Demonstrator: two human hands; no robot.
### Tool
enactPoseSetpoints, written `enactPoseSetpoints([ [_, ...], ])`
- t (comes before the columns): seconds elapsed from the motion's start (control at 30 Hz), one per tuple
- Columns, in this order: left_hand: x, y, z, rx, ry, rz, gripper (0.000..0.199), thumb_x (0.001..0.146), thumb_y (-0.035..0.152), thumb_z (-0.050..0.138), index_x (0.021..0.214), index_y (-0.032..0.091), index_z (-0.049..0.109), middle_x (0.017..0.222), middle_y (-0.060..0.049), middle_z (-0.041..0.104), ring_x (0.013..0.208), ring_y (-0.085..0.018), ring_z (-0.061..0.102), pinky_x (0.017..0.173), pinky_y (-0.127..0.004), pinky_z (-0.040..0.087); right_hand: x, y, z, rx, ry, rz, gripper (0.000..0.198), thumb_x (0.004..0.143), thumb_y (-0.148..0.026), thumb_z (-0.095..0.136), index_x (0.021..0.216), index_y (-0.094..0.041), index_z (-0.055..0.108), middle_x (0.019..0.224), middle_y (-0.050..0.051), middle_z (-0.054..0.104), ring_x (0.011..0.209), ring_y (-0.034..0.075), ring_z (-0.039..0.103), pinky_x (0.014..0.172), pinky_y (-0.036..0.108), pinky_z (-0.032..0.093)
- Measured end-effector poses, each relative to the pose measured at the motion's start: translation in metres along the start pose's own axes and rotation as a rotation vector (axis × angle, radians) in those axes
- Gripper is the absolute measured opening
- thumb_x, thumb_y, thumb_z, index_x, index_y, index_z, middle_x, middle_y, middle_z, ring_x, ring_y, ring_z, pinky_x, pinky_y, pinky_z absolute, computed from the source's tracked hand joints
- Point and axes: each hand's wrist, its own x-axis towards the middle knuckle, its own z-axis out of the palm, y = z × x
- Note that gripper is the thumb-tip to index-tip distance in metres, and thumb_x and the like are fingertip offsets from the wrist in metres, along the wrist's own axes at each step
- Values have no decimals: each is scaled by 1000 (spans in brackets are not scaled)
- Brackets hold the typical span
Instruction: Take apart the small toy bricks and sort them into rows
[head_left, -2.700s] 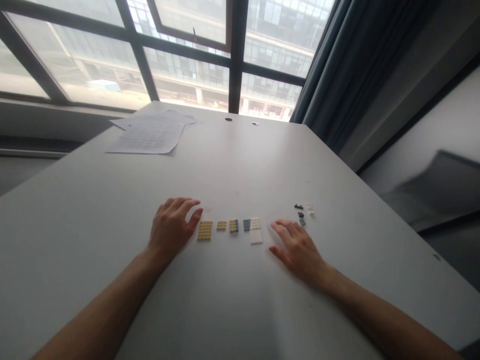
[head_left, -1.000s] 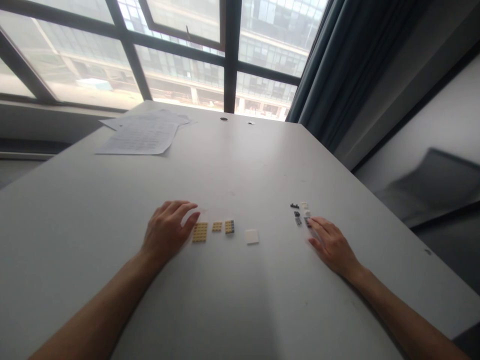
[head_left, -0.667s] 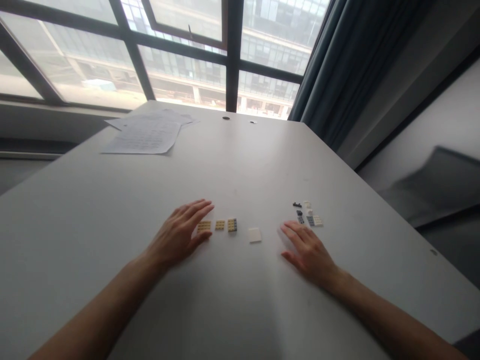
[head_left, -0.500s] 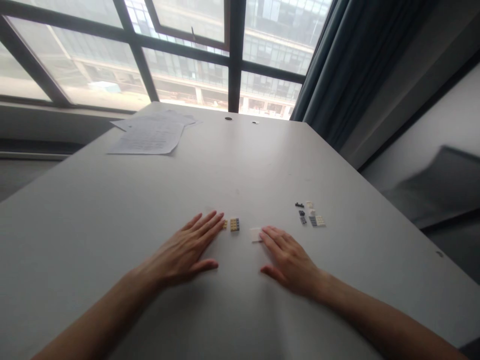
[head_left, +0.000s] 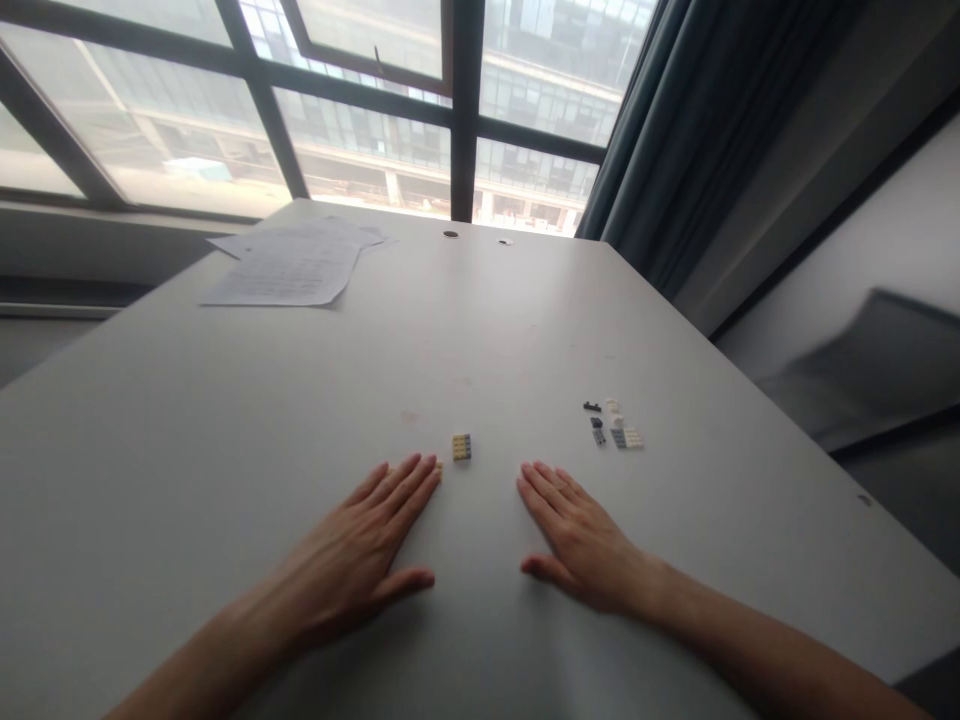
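Observation:
My left hand point(head_left: 375, 545) lies flat, palm down, with its fingers stretched forward and its thumb apart. Small tan studded toy bricks point(head_left: 439, 470) peek out at its fingertips, mostly covered. Just beyond these fingertips sits a tan and grey studded block point(head_left: 461, 447), untouched. To the right, my right hand point(head_left: 574, 535) also rests flat with straight fingers and its thumb spread. Whatever lies under its palm is hidden.
A group of small white, grey and black brick pieces point(head_left: 615, 425) lies beyond my right hand. Printed papers point(head_left: 289, 265) rest at the far left of the white table point(head_left: 517, 330). Windows and a dark curtain point(head_left: 660, 150) stand behind.
Both hands have drawn back toward me. The tan bricks at my left fingertips have slid back too. The white plate beside my right fingers is no longer visible.

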Motion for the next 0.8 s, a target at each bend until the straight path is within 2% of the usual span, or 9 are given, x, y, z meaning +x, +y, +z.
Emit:
enactPoseSetpoints([
  [0.1,-1,32,7,-25,-1,22,99,80,74,39,150,19,-4,154,-12,20,140,-32,24,115,-46,18,-25,9,-1,-37,-15,6,80,91,-58,41,150,-10,17,155,15,19,144,28,16,116,47,24],
  [0.2,17,62,10,-82,-41,74,103,78,79,34,150,16,-5,155,-14,15,142,-32,18,115,-48,16,-48,23,0,-90,-11,53,81,91,-58,41,150,-10,12,155,15,18,144,28,15,116,48,25],
  [0.33,79,84,11,-137,-95,26,100,79,80,25,150,11,8,155,-15,11,144,-31,10,117,-47,12,-72,52,1,-155,23,116,82,91,-56,43,151,-10,10,155,15,18,144,27,15,115,48,24],
  [0.43,133,89,16,-156,-56,1,100,80,80,22,149,6,16,155,-17,12,144,-31,9,117,-47,10,-84,78,1,-193,50,164,80,92,-55,43,151,-11,11,155,15,20,144,27,17,115,49,25],
  [0.53,168,93,24,-157,-15,-24,101,80,80,20,148,4,18,155,-18,14,144,-31,10,117,-47,10,-92,95,-1,-209,61,199,77,93,-55,40,151,-12,11,154,15,21,143,26,18,114,50,26],
  [0.63,178,95,29,-147,15,-41,100,81,79,18,148,4,19,154,-18,15,144,-30,11,117,-47,10,-94,100,-1,-202,61,203,78,93,-56,39,151,-12,10,154,15,21,143,26,18,115,49,25],
  [0.8,170,92,29,-126,43,-51,98,83,78,16,148,5,20,154,-18,17,144,-30,12,117,-47,10,-88,97,-1,-184,91,195,78,92,-56,39,151,-14,8,154,15,22,143,27,19,114,49,25],
])
